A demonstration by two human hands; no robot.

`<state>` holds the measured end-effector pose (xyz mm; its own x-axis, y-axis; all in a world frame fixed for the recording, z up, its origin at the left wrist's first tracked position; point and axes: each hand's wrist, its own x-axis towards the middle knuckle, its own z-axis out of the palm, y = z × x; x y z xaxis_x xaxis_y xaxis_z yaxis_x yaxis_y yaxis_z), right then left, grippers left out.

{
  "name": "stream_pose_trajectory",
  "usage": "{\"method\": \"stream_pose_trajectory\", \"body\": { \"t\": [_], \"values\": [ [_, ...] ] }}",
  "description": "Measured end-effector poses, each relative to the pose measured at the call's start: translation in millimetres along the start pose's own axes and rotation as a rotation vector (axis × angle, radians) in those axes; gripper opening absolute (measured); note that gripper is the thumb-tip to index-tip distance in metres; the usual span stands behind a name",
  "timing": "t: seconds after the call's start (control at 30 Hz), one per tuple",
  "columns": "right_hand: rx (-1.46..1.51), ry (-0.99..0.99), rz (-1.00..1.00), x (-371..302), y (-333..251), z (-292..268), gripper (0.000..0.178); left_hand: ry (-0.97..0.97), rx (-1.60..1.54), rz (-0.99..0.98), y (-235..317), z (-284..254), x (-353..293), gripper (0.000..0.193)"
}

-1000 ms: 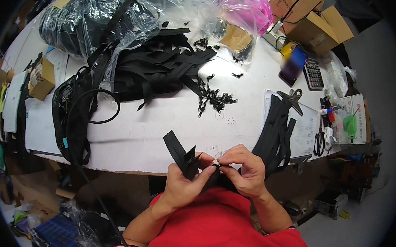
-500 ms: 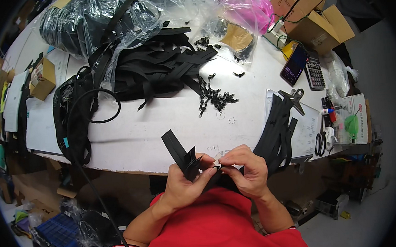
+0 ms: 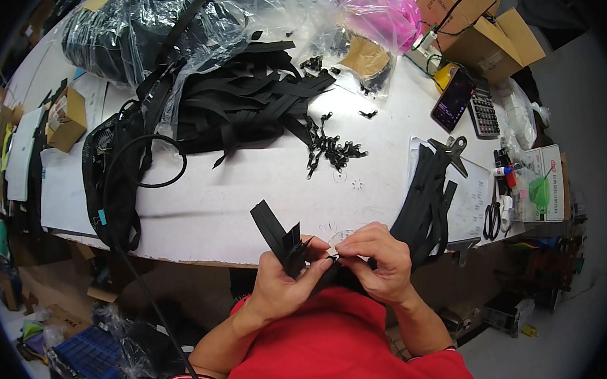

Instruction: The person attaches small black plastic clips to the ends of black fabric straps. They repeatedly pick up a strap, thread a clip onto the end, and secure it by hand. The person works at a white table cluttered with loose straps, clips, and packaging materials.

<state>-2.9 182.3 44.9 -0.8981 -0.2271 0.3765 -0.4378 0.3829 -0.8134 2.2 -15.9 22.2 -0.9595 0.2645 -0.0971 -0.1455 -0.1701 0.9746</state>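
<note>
- Nearer us than the heap of black sliders (image 3: 332,152), our left hand (image 3: 278,283) has its fingers curled snugly round folded black strips (image 3: 268,223), their tops standing up on the heap's near left.
- On the heap's near side too, our right hand (image 3: 382,263) has thumb and forefinger pinched on a small dark end (image 3: 333,256), touching our left fingertips; we cannot make out finer detail.
- Right of the heap and nearer us lies a sheaf of black strips (image 3: 421,206).
- Left of the heap, a tangle of black strips (image 3: 241,102) covers our worktop (image 3: 247,186).
- Well right of the heap sits a calculator (image 3: 483,113).
</note>
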Motion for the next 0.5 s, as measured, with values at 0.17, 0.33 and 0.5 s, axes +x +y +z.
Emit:
{"method": "stream_pose_trajectory", "body": {
  "t": [0.17, 0.33, 0.5],
  "values": [
    [0.001, -0.031, 0.032, 0, -1, 0, 0.025, -0.074, 0.012, -0.068, 1, -4, 0, 0.018],
    [-0.047, -0.020, 0.014, -3, -3, 3, 0.023, -0.024, 0.007, -0.066, 0, -1, -3, 0.017],
    [0.161, 0.076, 0.079, -17, -20, 8, 0.019, -0.013, 0.074, 0.203, 1, -1, 6, 0.016]
  ]
}}
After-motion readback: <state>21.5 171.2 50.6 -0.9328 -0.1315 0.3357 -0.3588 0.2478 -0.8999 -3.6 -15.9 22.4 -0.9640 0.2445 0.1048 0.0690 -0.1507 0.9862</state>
